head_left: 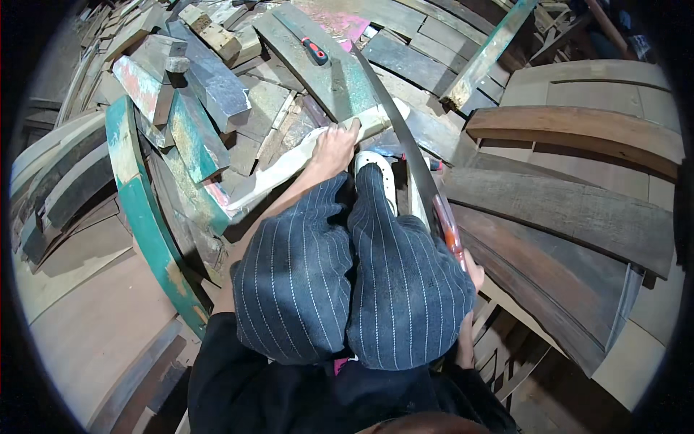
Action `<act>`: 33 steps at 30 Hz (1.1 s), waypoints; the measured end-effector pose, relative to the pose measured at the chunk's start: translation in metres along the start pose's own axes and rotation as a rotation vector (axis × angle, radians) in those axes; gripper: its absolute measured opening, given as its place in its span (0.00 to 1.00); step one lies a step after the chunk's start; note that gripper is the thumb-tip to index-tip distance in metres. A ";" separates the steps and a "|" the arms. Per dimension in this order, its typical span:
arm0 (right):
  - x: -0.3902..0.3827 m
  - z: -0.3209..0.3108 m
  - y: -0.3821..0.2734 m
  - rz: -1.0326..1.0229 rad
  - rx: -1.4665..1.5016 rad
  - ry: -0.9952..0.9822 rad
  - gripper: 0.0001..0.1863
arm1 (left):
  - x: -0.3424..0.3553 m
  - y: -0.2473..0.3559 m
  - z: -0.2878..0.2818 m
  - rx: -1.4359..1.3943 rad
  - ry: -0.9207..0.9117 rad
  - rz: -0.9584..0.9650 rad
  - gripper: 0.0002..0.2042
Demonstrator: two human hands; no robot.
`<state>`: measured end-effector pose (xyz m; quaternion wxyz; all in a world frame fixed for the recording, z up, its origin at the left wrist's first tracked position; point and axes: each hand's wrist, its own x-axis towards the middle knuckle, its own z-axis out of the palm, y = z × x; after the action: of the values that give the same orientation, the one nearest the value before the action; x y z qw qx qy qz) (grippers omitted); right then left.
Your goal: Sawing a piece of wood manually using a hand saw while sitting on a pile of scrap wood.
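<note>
Pale plank [278,172] here, left hand [335,150] curled snug over it, right hand [473,272] wrapped round a saw [410,141] handle.

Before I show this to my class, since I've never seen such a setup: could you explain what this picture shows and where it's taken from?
There is no machine: a person works with two bare hands. The single picture comes from a wide camera worn on the head, looking down, so straight edges bend near the rim. In the middle are the person's striped trousers. The left hand grips a pale piece of wood. The right hand, partly hidden by a knee, holds a saw by its reddish handle. The saw crosses the wood in this view; I cannot tell whether they touch. Around lie many boards, one curved and green, and a small tool with a red-and-black handle.
</note>
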<state>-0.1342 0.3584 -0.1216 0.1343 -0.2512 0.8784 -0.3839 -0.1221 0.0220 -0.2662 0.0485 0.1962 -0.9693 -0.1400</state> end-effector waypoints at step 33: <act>-0.021 -0.006 0.046 -0.201 -0.007 0.058 0.12 | 0.014 -0.018 0.007 -0.385 -0.174 -0.055 0.44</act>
<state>-0.1353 0.4001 -0.1508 0.0687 -0.3275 0.8536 -0.3993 -0.1291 0.0029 -0.2773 -0.0025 0.1968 -0.9194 -0.3405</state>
